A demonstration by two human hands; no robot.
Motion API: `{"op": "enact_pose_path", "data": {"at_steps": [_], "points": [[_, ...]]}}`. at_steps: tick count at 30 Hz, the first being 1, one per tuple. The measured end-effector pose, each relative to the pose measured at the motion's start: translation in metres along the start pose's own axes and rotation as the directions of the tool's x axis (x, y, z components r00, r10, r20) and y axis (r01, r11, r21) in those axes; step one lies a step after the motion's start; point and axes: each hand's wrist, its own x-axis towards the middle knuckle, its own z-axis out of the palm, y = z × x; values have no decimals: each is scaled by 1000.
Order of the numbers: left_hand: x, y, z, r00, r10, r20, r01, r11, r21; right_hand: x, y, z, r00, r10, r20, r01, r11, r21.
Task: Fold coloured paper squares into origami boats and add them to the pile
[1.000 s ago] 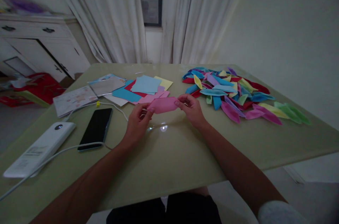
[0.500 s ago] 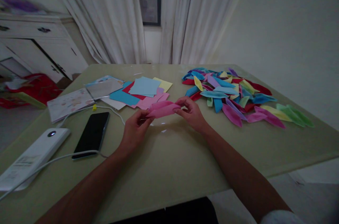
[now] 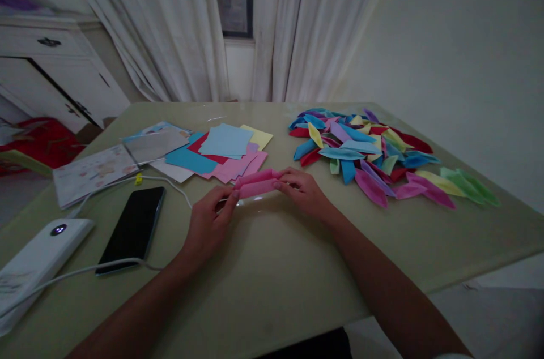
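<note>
A folded piece of pink paper (image 3: 257, 184) is held by its two ends above the table (image 3: 272, 268). My left hand (image 3: 212, 214) pinches its left end between thumb and fingers. At the right end, my right hand (image 3: 301, 189) grips it the same way. The paper is long and narrow, with a hollow along its middle. Just behind it lie square sheets of coloured paper (image 3: 225, 139) in pink, blue, red and yellow. To the right spreads a heap of folded paper pieces (image 3: 348, 146) in many colours, pointed at their ends.
A black phone (image 3: 134, 229) and a white power bank (image 3: 46, 263) with a white cable (image 3: 97, 263) lie at the left. Behind them are printed sheets in clear plastic (image 3: 97, 172). Curtains (image 3: 182, 25) hang beyond the table, and a white cabinet (image 3: 46, 64) stands at far left.
Both hands have come slightly down and nearer with the pink paper. Its shape now looks narrower and more squared, with the hollow showing. The view has shifted slightly.
</note>
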Motion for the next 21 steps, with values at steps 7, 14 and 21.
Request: {"op": "enact_pose_path", "data": {"at_steps": [7, 14, 21], "points": [[3, -8, 1, 997, 52, 56, -59, 988, 144, -3, -3, 8, 1000, 27, 16, -22, 966, -256], [-1, -8, 0, 996, -4, 85, -11, 984, 177, -8, -12, 16, 995, 27, -93, -61, 920, -388], [-1, -14, 0, 987, 102, 123, -124, 974, 189, -8, -15, 15, 993, 60, -102, -94, 925, -368]]}}
